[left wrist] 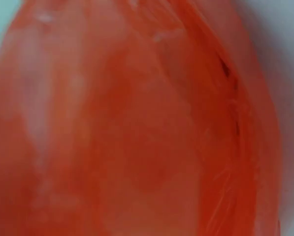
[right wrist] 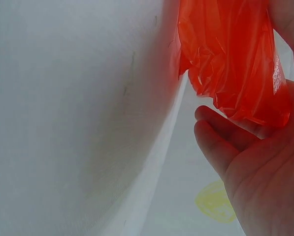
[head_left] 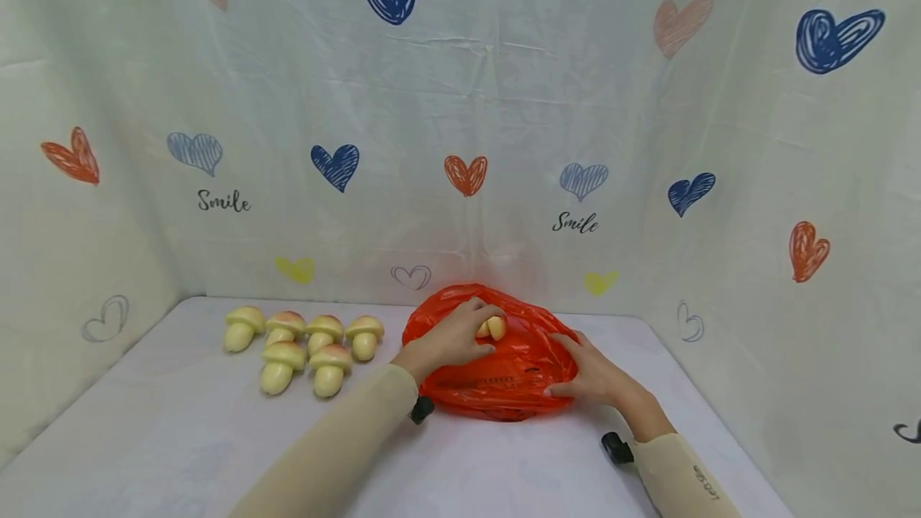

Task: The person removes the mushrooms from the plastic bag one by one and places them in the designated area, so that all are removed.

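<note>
A red plastic bag [head_left: 496, 390] lies with its mouth open on the table, its crumpled film filling the left wrist view. My left hand [head_left: 453, 334] reaches over the mouth from the left. Between its fingers and thumb it holds a toy mushroom [head_left: 495, 328], pale stalk showing and the rest partly hidden by the hand. On the bag's right side, my right hand [head_left: 600, 374] holds the edge, with thumb and fingers around the film [right wrist: 235, 59]. Several similar mushrooms [head_left: 328, 370], with yellow-green and reddish caps, stand left of the bag.
The white-covered table [head_left: 180, 422] reaches back to a pale curtain [head_left: 504, 86] printed with hearts and the word Smile. The curtain also closes in the left and right sides. A black wrist device [head_left: 616, 448] sits by the right sleeve.
</note>
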The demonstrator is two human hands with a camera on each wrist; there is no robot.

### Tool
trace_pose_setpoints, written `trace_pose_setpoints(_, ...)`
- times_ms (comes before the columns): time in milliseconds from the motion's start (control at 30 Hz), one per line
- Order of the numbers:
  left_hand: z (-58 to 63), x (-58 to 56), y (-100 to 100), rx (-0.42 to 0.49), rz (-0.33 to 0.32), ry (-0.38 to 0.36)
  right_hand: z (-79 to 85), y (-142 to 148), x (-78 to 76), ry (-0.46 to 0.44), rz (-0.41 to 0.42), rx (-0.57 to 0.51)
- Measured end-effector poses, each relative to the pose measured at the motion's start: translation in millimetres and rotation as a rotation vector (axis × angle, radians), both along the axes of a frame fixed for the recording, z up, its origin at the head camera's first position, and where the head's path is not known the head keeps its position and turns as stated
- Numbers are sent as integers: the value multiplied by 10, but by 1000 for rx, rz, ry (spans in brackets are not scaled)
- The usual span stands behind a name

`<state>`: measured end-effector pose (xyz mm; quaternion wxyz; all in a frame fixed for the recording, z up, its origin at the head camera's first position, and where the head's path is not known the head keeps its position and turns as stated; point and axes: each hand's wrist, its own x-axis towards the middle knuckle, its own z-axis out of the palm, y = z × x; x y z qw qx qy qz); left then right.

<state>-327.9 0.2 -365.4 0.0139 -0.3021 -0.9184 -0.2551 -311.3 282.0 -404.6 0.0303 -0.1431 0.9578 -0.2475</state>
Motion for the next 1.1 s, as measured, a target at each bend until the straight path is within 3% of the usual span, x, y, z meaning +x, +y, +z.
trace_pose_setpoints(300, -129, -151, 24, -42, 39, -45, -25, 11, -1, -4, 0, -7)
trace_pose_setpoints(533, -144, -275, 36, -8, 11, -49, 11, 9, 16, 17, 18, -5)
trace_pose_setpoints(1100, -252, -412, 60, -15, 54, -112, 27, 6, 12, 29, 34, 8)
